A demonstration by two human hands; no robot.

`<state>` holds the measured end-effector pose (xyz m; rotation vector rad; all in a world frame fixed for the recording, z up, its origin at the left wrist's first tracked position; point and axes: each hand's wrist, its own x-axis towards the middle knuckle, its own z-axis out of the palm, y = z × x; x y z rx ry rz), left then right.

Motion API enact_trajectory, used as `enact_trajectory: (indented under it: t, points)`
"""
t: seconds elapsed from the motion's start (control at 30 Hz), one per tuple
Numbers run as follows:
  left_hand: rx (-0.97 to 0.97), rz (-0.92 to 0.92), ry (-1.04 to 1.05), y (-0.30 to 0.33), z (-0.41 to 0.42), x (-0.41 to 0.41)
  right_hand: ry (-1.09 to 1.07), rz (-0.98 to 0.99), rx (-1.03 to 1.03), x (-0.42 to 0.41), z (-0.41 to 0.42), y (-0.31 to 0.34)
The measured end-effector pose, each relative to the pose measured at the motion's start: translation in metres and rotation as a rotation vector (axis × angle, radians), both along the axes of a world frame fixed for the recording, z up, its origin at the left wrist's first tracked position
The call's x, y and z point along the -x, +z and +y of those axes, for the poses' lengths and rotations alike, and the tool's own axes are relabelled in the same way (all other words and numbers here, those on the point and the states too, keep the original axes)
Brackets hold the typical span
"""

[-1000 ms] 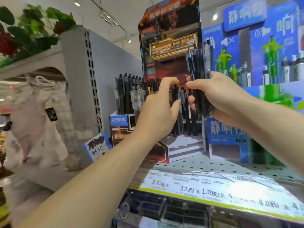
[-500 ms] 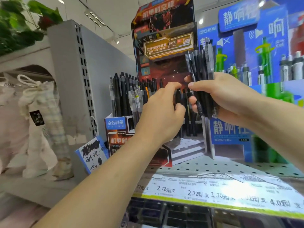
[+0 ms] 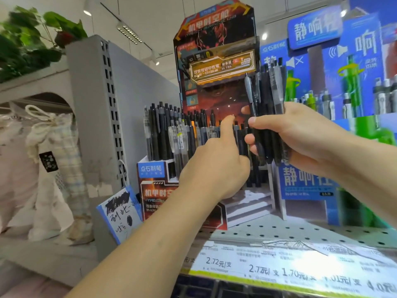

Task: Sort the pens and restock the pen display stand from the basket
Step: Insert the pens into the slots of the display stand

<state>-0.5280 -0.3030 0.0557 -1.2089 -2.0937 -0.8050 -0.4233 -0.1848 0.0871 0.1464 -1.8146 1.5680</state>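
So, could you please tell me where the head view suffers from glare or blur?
Head view: glare washes out the price strip on the right; the plant and cloth bags at left are blurred; the pen bundle stays fairly sharp.

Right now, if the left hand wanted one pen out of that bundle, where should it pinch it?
Probably by the clip end of the grey pen sticking up above the right hand, coming from the left: it leans away from the bundle, clear of the fist.

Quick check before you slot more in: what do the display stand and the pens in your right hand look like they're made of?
Display stand: probably printed cardboard with a slight sheen, judging by its flat folded panels and cut edges. Bundle of pens in the right hand: likely plastic, mostly matte black and grey, though blur leaves this uncertain.
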Motion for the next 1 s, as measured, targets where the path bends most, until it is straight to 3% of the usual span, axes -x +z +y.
enact_trajectory:
  t: [0.1, 0.27, 0.4, 0.47, 0.6, 0.7, 1.0]
  points:
    - [-0.203, -0.006, -0.130, -0.001, -0.002, 0.000, 0.008, 0.001, 0.008, -0.002, -0.002, 0.001]
    - [-0.441, 0.158, -0.310, -0.007, -0.016, -0.003, 0.020, -0.011, -0.062, -0.004, -0.003, 0.001]
    - [-0.607, -0.114, -0.458, 0.007, -0.025, -0.007, 0.024, 0.007, -0.122, -0.004, -0.001, -0.001]
    - [-0.602, -0.191, -0.475, 0.016, -0.029, -0.009, 0.008, 0.022, -0.190, -0.005, -0.001, -0.003]
    - [-0.600, -0.065, -0.442, 0.027, -0.030, -0.019, 0.003, 0.074, -0.334, -0.010, -0.004, -0.008]
    - [-0.637, -0.037, -0.395, 0.029, -0.022, -0.025, 0.040, 0.092, -0.334, -0.012, -0.005, -0.008]
    - [-0.567, -0.197, -0.389, 0.033, -0.029, -0.024, 0.044, 0.078, -0.376, -0.007, -0.001, -0.008]
